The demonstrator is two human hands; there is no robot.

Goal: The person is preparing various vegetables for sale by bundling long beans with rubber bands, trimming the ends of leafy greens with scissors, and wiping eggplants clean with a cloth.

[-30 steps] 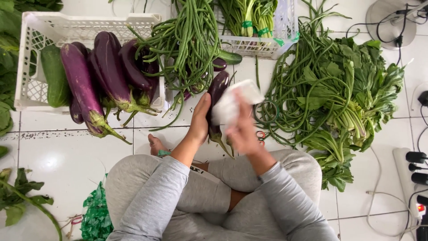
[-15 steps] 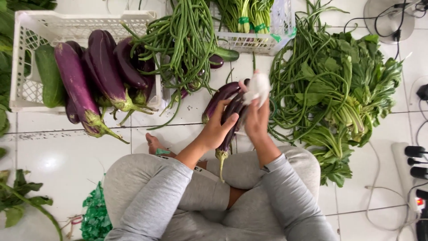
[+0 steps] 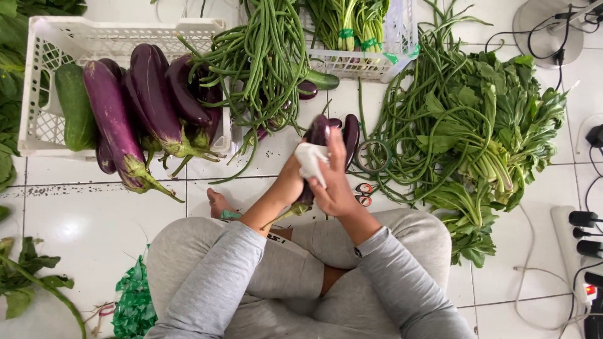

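Note:
I sit cross-legged on a white tiled floor. My left hand (image 3: 290,182) grips a long dark purple eggplant (image 3: 318,132) near its green stem end, with the tip pointing away from me. My right hand (image 3: 336,182) presses a small white cloth (image 3: 311,160) against the eggplant's side. A second purple eggplant (image 3: 350,135) lies on the floor just to the right of the held one.
A white plastic crate (image 3: 38,125) at the left holds several eggplants (image 3: 151,94) and a cucumber (image 3: 74,107). Long beans (image 3: 264,56) drape over a second crate (image 3: 352,59). Leafy greens (image 3: 496,138) lie piled on the right. Scissors (image 3: 363,193) rest by my knee. Cables and a power strip (image 3: 581,232) lie far right.
My hands swung back left and nearer with the eggplant. The cloth moved from the eggplant's far end down along its side under my right hand.

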